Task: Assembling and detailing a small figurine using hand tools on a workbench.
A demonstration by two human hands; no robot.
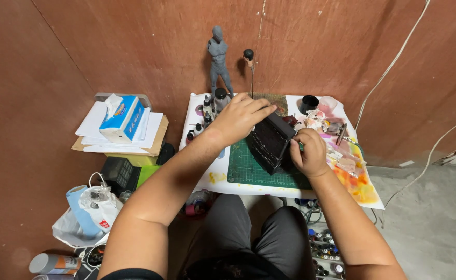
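My left hand [241, 118] grips the top of a black ribbed model part [270, 143] and holds it tilted over a green cutting mat [248, 171]. My right hand [309, 153] is closed around a thin tool with a green handle, its tip against the right side of the black part. Both hands work above a small white table [215, 179] stained with paint.
A grey figurine [219, 59] stands at the table's back edge, with small paint bottles [207, 116] beside it and a black cup [308, 103] to the right. A blue tissue box [122, 118] rests on papers at left. Spray cans, bags and paint bottles lie on the floor.
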